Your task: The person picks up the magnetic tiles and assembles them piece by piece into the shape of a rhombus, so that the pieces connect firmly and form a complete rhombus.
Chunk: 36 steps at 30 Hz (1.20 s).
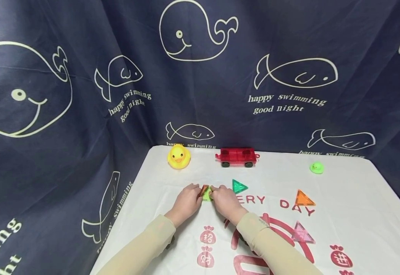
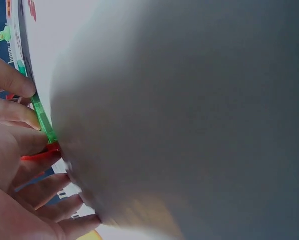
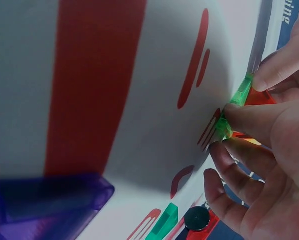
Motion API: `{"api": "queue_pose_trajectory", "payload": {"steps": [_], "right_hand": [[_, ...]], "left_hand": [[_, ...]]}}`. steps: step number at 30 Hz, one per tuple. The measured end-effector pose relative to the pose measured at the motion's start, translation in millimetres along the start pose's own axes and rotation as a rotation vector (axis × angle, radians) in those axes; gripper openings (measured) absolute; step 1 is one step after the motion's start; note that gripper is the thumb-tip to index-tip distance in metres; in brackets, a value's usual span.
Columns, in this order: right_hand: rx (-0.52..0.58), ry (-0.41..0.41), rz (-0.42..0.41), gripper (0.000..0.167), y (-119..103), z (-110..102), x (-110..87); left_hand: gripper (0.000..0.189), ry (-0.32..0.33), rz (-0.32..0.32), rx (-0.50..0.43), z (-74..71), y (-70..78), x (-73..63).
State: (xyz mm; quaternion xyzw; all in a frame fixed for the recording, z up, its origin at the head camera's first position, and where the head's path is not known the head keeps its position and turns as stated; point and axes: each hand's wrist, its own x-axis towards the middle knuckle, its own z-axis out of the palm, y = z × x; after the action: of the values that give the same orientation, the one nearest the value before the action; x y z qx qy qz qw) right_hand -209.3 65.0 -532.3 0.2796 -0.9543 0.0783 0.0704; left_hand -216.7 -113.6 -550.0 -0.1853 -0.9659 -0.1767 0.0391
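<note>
Lime tile point(image 1: 208, 195), red tile point(image 1: 204, 189), one each, pinched by right and left hands point(image 1: 226, 200) point(image 1: 187, 201) respectively; two ducks point(image 1: 178, 157) point(image 1: 317, 168).

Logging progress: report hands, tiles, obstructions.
Left hand holds red tile. Right hand pinches light-green tile. Dark-green triangle near right hand, nothing visibly blocking.

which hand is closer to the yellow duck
Left. The left hand is almost directly in front of the yellow duck; the right hand is also in front, but farther off to the right.
</note>
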Motion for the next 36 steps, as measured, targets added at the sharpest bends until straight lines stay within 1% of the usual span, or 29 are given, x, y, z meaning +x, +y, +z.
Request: {"api": "queue_pose_trajectory", "payload": {"steps": [4,8,14,16,18,20,23,25,28,32,36], "right_hand": [[0.018,0.003,-0.023,0.016,3,2,-1.5],[0.072,-0.013,-0.049,0.021,8,-1,-5.3],[0.15,-0.097,-0.061,0.037,16,-7,-10.8],[0.194,-0.135,-0.056,0.041,19,-8,-12.7],[0.233,-0.155,-0.058,0.044,24,-9,-14.6],[0.26,-0.144,-0.063,0.045,31,-10,-16.7],[0.256,-0.074,-0.069,0.044,43,-11,-18.7],[0.233,-0.02,-0.054,0.045,51,-12,-20.1],[0.2,0.039,-0.002,0.046,65,-14,-22.5],[0.191,0.057,0.071,0.048,82,-17,-26.7],[0.205,0.03,0.139,0.052,96,-17,-30.5]], "left_hand": [[0.029,-0.007,-0.001,-0.002,-1.7,-0.1,-0.1],[0.03,-0.013,0.006,-0.003,-2.1,0.0,1.0],[0.033,-0.024,0.005,0.01,-1.3,-2.1,0.9],[0.033,-0.024,0.002,0.016,-1.0,-2.5,0.3],[0.033,-0.027,0.001,0.016,-1.1,-2.0,-0.2],[0.032,-0.03,0.001,0.012,-1.3,-1.0,-0.5],[0.031,-0.033,-0.001,0.005,-1.6,0.0,-0.8],[0.03,-0.031,-0.002,0.007,-1.2,0.1,-0.6],[0.029,-0.031,-0.002,0.011,-1.4,0.2,-0.2],[0.028,-0.033,0.002,0.016,-3.2,0.3,0.0],[0.029,-0.036,0.004,0.021,-4.6,-0.2,0.1]]}}
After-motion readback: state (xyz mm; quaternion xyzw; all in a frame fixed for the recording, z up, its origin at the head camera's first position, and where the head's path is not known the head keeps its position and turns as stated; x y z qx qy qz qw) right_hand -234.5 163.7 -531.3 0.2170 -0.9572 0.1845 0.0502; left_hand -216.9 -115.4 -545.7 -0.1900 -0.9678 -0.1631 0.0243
